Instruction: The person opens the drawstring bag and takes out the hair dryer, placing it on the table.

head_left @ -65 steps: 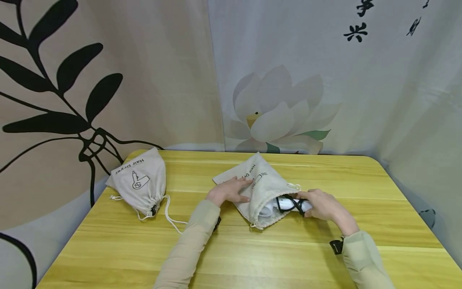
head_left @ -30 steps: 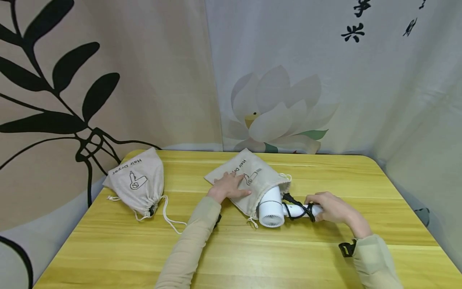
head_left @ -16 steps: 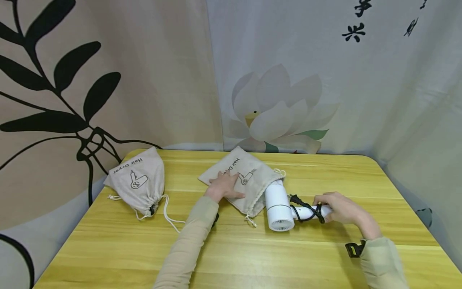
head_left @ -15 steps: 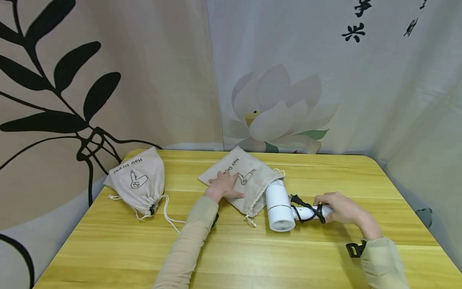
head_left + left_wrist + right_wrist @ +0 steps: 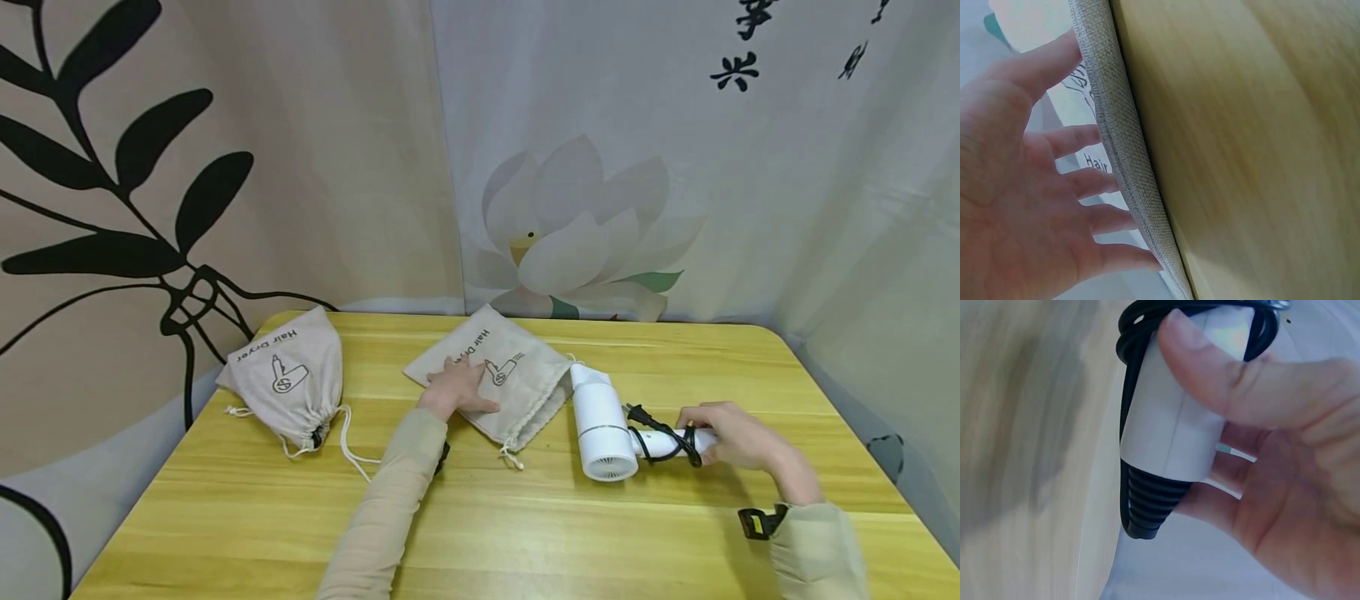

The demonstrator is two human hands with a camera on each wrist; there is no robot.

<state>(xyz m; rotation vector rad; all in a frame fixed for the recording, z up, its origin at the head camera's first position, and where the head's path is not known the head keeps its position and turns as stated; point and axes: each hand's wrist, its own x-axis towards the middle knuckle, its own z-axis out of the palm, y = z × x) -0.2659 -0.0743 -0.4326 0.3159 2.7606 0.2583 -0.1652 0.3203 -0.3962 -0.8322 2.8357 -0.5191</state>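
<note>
A white hair dryer [image 5: 604, 429] lies sideways just right of a beige drawstring bag [image 5: 517, 375], its nozzle tip right at the bag's mouth. My right hand [image 5: 738, 437] grips the end of its handle [image 5: 1172, 419], thumb on one side and fingers on the other. Black cord [image 5: 1135, 337] is wound round the handle, and its plug [image 5: 637, 413] sticks up beside it. On the bag's printed face rests my left hand [image 5: 457, 388], fingers spread. The left wrist view shows those fingertips against the bag's edge [image 5: 1125, 131].
A second beige bag [image 5: 288, 375], printed "Hair Dryer" and drawn closed, bulges at the table's left edge, its white cord [image 5: 352, 450] trailing rightward. The wooden table [image 5: 570, 550] has a patterned curtain [image 5: 375, 150] behind it.
The hair dryer has come out of the bag to the right, with my right hand on its handle. The bag has flattened and shifted slightly left under my left hand.
</note>
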